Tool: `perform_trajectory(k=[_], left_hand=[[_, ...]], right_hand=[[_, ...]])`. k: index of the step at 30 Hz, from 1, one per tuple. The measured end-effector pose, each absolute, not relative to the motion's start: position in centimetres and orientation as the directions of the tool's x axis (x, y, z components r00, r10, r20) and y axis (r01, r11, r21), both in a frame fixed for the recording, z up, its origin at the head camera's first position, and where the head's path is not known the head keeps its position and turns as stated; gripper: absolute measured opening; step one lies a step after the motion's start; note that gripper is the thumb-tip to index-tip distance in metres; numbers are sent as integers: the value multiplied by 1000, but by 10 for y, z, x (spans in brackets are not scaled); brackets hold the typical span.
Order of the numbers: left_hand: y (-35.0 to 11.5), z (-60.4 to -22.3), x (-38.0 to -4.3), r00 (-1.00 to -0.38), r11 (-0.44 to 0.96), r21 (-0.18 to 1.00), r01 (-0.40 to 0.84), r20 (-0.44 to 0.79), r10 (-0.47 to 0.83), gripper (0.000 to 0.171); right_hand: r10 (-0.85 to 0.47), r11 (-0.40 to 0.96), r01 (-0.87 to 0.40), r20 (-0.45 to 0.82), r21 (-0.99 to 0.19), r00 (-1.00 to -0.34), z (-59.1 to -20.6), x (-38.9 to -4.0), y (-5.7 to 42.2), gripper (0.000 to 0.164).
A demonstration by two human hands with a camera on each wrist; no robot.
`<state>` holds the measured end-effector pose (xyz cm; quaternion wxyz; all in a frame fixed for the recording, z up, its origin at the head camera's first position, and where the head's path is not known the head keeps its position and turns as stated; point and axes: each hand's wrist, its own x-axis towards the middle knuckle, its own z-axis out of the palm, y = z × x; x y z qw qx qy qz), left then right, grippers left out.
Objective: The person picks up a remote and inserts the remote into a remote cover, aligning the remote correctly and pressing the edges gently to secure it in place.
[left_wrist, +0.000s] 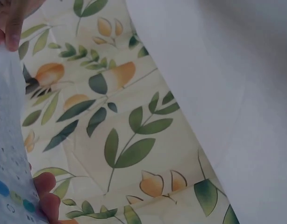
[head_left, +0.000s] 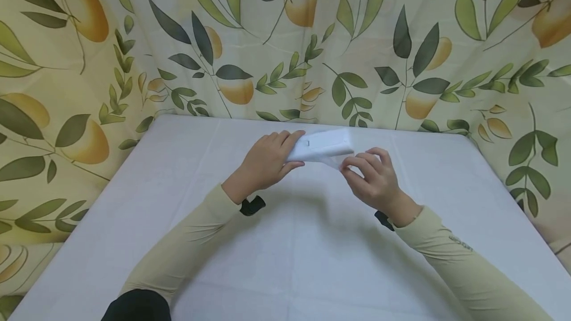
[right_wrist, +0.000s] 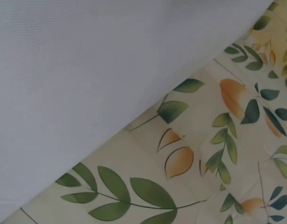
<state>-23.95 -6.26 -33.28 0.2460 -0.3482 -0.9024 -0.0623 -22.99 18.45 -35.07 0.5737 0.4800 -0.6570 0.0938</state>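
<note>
Above the far part of the table, my left hand (head_left: pixel 269 159) grips one end of a long white remote control (head_left: pixel 324 143), thumb below and fingers over it. Clear plastic film (head_left: pixel 331 161) wraps the remote and hangs from its lower edge. My right hand (head_left: pixel 376 181) pinches that film at the remote's other end, between thumb and fingertips. Blue and green round marks show on the remote's face (left_wrist: pixel 10 191) in the left wrist view, where the film (left_wrist: pixel 7 79) stretches up to the right hand's fingers. The right wrist view holds neither hand nor remote.
A white cloth covers the table (head_left: pixel 263 256). Behind its far edge hangs a curtain (head_left: pixel 276 43) printed with leaves and fruit. Dark straps (head_left: pixel 252 205) sit at both wrists, and a black rounded object (head_left: pixel 138 306) shows at the bottom left.
</note>
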Motion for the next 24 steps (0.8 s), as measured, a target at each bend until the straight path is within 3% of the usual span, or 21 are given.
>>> perform_trajectory(k=[8,24], left_hand=[[-64,-333,-239,-661,760,-35,649,469,586,58],[-70,-348,-227,-649,734,-65,676,419,635,58]], right_hand=[[-668,483,-757,744,441,7,-347,-223,188,27],[-820,356,-751,571,556,34,-357,-218,209,30]])
